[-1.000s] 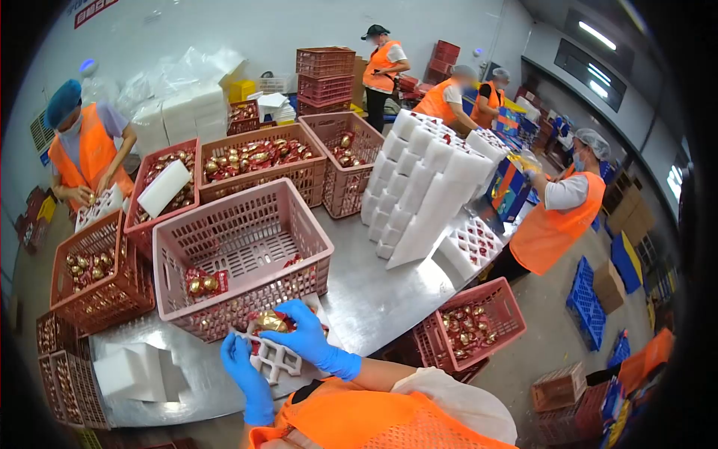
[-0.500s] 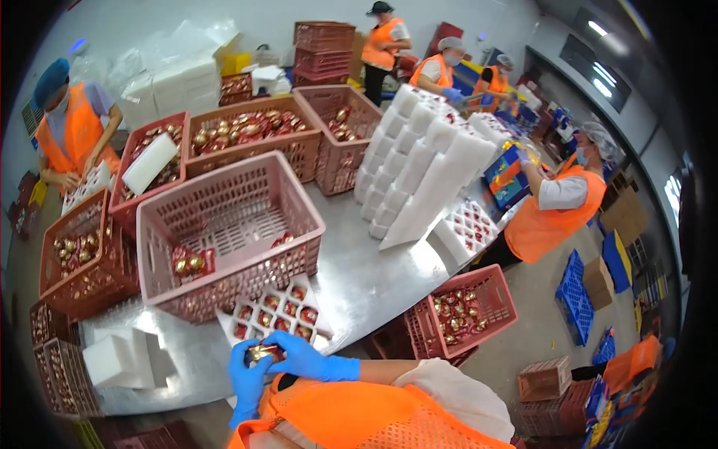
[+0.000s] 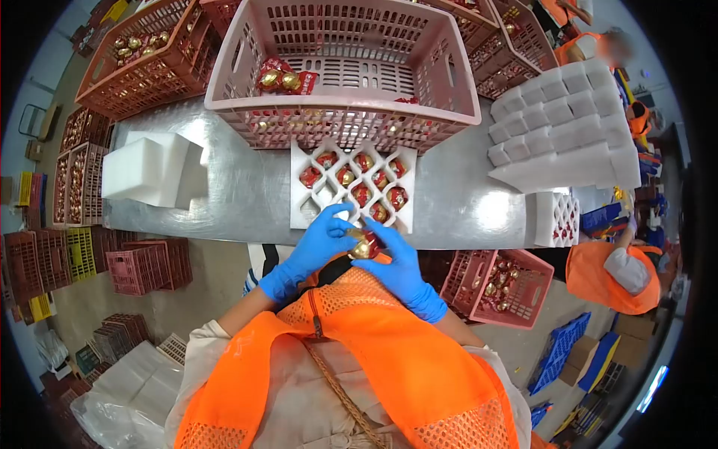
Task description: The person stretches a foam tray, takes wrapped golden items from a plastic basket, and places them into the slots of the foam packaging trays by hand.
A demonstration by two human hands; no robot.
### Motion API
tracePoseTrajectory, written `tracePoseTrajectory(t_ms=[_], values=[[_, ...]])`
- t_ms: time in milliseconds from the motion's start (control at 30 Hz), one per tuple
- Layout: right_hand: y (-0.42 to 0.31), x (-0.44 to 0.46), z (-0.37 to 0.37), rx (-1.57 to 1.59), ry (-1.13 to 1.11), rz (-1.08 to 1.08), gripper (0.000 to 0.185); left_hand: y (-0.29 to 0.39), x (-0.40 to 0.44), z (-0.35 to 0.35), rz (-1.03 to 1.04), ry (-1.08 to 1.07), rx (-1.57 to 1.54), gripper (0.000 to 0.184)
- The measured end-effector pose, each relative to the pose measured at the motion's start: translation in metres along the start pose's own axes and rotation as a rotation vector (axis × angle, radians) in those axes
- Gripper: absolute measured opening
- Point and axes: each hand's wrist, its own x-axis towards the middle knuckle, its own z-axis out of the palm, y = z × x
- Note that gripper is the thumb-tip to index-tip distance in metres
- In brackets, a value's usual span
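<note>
A white foam tray [image 3: 299, 213] lies at the front of the metal table, with several red-and-gold wrapped balls in its diamond-shaped cells. Some cells at its lower left hold no ball. At the tray's front edge, my left hand [image 3: 318, 243], in a blue glove, has its fingers closed on a gold-and-red wrapped ball [image 3: 364, 247]. From the other side, my right hand [image 3: 400, 269], also gloved in blue, grips the same ball. Behind the tray stands a large pink crate [image 3: 344, 116] with a few wrapped balls inside.
White foam blocks [image 3: 146, 168] sit on the table's left. At the right rises a stack of foam trays [image 3: 565, 127], near another filled tray [image 3: 557, 219]. A pink crate with balls [image 3: 532, 292] stands below the table edge. A co-worker in an orange vest [image 3: 613, 277] is at the right.
The view has turned downward and toward the table. My hands have moved off the tray's cells to its front edge, and both now hold a wrapped ball there.
</note>
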Motion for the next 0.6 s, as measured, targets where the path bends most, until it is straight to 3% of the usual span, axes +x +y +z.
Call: tracePoseTrajectory(t_ms=[67,100,133,167,233,300,333,367,433,500,567,600], values=[[0.009,0.006,-0.011,0.18,0.133,0.198,0.063,-0.003,0.008,-0.003,0.038,0.052,0.018,0.051],[0.02,0.013,-0.024,0.013,0.163,0.107,0.061,0.001,0.01,-0.004,0.075,0.109,0.045,0.05],[0.029,0.02,-0.027,0.208,0.219,0.181,0.057,0.007,0.007,-0.009,0.144,0.261,0.085,0.049],[0.032,0.029,-0.027,0.407,0.271,0.258,0.054,0.005,0.006,-0.023,0.145,0.267,0.084,0.049],[0.028,0.049,-0.012,0.359,0.236,0.242,0.051,-0.004,0.001,-0.053,0.459,0.701,0.904,0.045],[0.031,0.064,0.007,-0.001,0.024,0.167,0.051,-0.009,-0.003,-0.064,0.447,0.647,1.035,0.046],[0.057,0.066,0.021,-0.048,0.035,-0.033,0.05,-0.012,-0.004,-0.068,0.44,0.575,1.168,0.047],[0.057,0.067,0.023,-0.048,0.025,-0.035,0.05,-0.02,-0.004,-0.07,0.434,0.585,1.166,0.047],[0.058,0.071,0.024,-0.472,-0.183,-0.278,0.043,-0.036,-0.003,-0.071,0.459,0.583,1.081,0.048],[0.054,0.082,0.029,-0.494,-0.244,-0.22,0.045,-0.037,-0.008,-0.071,0.429,0.574,1.048,0.049],[0.062,0.096,0.041,-0.481,-0.207,0.041,0.038,-0.038,-0.009,-0.068,0.405,0.588,1.001,0.05],[0.06,0.094,0.045,-0.552,-0.204,-0.043,0.043,-0.038,-0.008,-0.069,0.382,0.557,0.918,0.051]])
